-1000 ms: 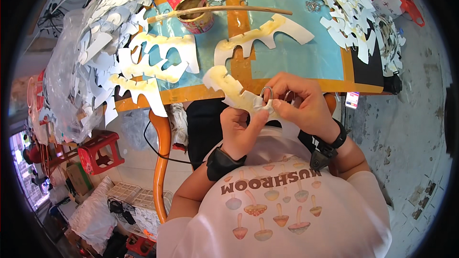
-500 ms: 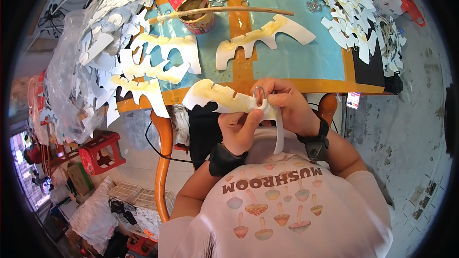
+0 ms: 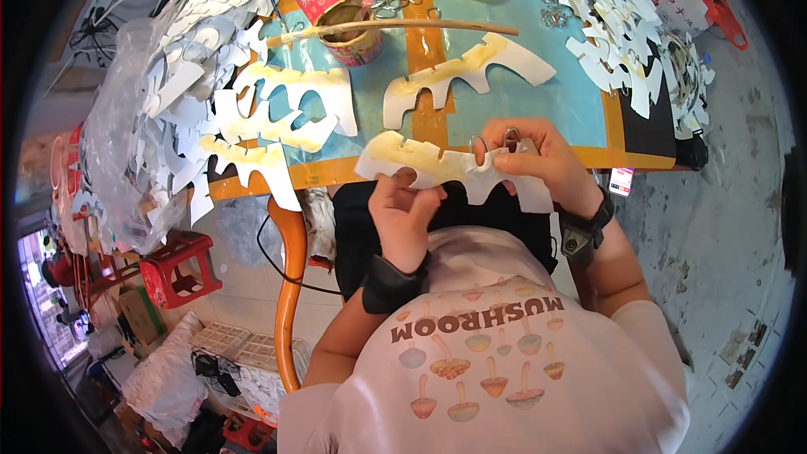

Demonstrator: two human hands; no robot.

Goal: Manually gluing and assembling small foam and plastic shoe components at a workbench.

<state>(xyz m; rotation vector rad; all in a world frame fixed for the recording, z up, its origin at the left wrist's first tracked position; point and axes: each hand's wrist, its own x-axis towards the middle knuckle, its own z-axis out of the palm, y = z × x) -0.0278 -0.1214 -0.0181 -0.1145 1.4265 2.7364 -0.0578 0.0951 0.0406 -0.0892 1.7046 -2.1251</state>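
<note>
Both my hands hold a white notched paper cutout (image 3: 420,165) smeared with yellow glue, level over the table's near edge. My left hand (image 3: 405,217) grips its lower edge from beneath. My right hand (image 3: 538,160) pinches its right end, where small metal wire loops (image 3: 492,138) stick up by the fingers. A similar glued cutout (image 3: 471,74) lies on the blue mat (image 3: 538,105) just beyond.
A glue tin with red wrap (image 3: 336,13) and a long stick (image 3: 395,27) across it stand at the back. More glued cutouts (image 3: 282,113) lie left, a heap of white cutouts (image 3: 622,25) right, plastic-bagged cutouts (image 3: 143,134) far left. A red stool (image 3: 181,265) stands on the floor.
The cutout was bunched close to my chest; now it is spread flat and raised toward the table edge, with my right hand moved up and to the right.
</note>
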